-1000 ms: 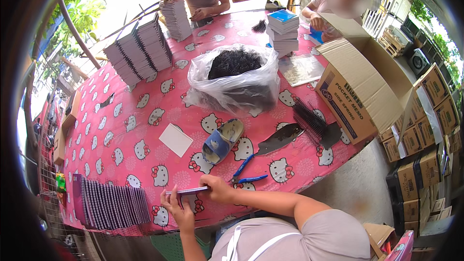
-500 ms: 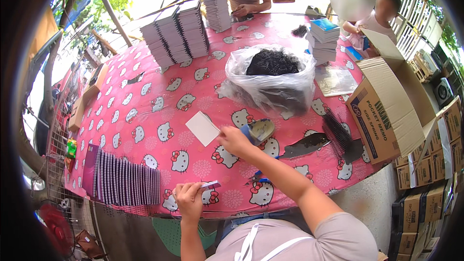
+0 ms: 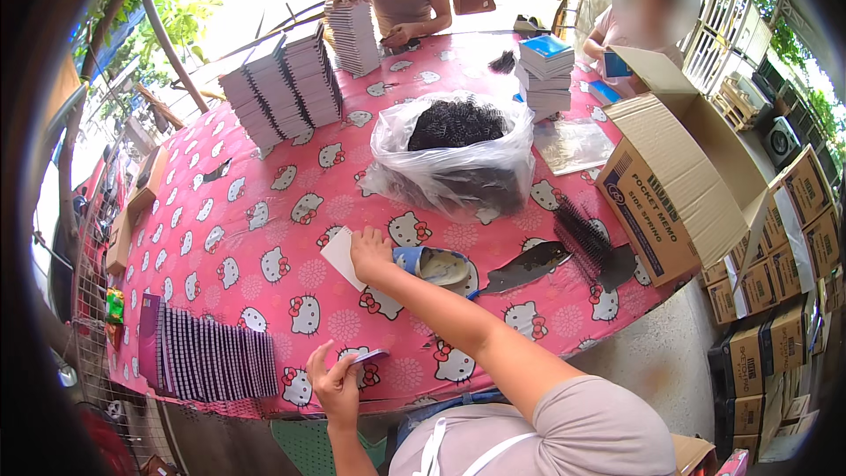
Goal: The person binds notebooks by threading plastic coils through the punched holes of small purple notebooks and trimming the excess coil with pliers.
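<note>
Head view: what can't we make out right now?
All head view:
Right hand contact with white notepad: covered by the hand's back.
Blue slipper, near edge: behind right forearm.
Thin notebook in left hand, cover: seen nearly edge-on.
Cardboard box, floor: hidden by flap.

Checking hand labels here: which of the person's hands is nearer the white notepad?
Right. The right hand is at the white notepad, covering its right side in view. The left hand is farther off, lower in the picture, holding a thin purple item.

Left hand (image 3: 335, 383) pinches 1 thin notebook (image 3: 374, 355); right hand (image 3: 371, 255) partly covers 1 white pad (image 3: 340, 258).
</note>
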A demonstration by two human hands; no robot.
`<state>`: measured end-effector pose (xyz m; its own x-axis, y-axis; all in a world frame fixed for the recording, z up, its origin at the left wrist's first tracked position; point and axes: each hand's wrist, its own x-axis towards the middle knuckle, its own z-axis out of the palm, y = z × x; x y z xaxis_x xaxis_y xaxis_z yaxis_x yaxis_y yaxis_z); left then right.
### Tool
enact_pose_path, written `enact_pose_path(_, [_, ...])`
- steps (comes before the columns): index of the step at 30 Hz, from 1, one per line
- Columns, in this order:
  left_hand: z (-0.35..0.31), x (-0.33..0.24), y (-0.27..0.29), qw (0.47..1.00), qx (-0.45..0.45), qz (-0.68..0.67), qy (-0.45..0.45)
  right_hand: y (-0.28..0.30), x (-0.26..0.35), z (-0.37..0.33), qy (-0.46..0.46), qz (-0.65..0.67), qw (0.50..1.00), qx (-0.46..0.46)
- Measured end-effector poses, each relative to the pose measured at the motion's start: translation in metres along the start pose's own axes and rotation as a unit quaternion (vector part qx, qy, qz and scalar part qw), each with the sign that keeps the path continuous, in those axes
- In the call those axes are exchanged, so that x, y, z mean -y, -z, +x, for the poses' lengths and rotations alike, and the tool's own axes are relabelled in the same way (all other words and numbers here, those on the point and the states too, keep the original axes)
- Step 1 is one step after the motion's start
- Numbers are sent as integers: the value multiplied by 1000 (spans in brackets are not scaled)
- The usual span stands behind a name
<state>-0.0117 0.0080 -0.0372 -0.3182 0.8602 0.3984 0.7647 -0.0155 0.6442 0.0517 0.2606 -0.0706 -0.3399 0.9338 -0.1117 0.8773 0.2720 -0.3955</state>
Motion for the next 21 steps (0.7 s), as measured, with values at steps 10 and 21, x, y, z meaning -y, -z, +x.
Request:
enact_pose_path(10, [2, -2, 0, 999, 34, -7, 24, 16, -7, -3, 71, -25, 997, -9])
enact_pose_path(21, [-5, 3, -7, 999, -26, -23, 25, 29, -22, -104, 373, 239, 859, 256])
